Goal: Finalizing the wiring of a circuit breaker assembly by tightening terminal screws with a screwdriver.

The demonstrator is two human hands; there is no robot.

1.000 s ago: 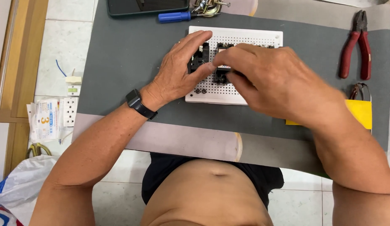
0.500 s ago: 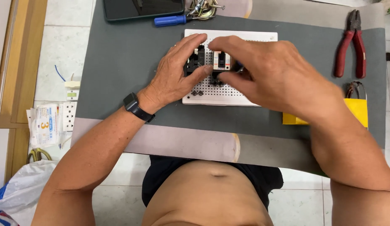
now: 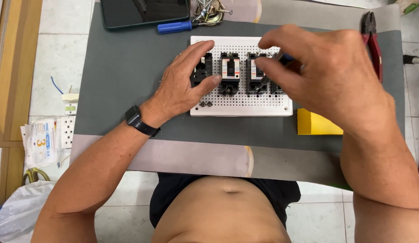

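White perforated plastic board [image 3: 245,101] showing regular grid of small dark holes. Black breaker blocks [image 3: 230,72] on board carrying white faces with red and blue patches. Grey mat [image 3: 128,67] covering table, paler beige-grey band along near edge. Yellow box [image 3: 315,123] showing bright against mat. Red-handled pliers [image 3: 371,36] with dark jaws. Blue-handled screwdriver [image 3: 174,27]. Black tablet [image 3: 144,12] looking glossy. Black smartwatch [image 3: 138,120] sitting on left wrist. Floor tiles [image 3: 56,54] appearing pale, marbled grey-white.
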